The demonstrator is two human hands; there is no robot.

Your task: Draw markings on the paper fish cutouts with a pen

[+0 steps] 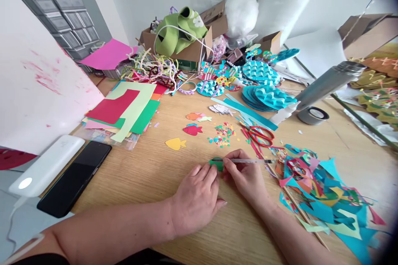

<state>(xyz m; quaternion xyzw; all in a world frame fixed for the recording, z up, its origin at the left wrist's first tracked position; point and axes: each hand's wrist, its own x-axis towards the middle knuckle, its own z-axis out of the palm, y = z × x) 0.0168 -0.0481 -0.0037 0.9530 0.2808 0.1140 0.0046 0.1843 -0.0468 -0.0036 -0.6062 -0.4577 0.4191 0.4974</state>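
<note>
"Green paper (219,165) is being pinned to the tabletop (130,190), but by which grip?"

"By the left grip (197,198). The palm is being turned down and the fingertips are being pressed together along the near left part of the piece; nothing is being pinched there."

"And how is the right grip (248,178) being used?"

"A slim pen-like tool (251,160) is being pinched in it between thumb and fingers. The shaft is being held low, its long axis being laid nearly straight from left to right, with the dark end being brought over the green paper."

"Which grip is being placed nearer to the paper?"

"Neither is being set apart from it. Its left part is being touched by the left fingers, while its right edge is being met closely by the right grip, from which the paper is lying to the left. Its own long axis is being hidden by the fingers, so that cannot be told."

"What is being seen around them?"

"Beyond the left grip, a yellow paper fish (174,144) and a red paper fish (192,129) are being displayed flat. Beyond the right grip, red-handled scissors (252,131) are being left untouched, and coloured scraps (326,194) are being heaped to its right."
</note>
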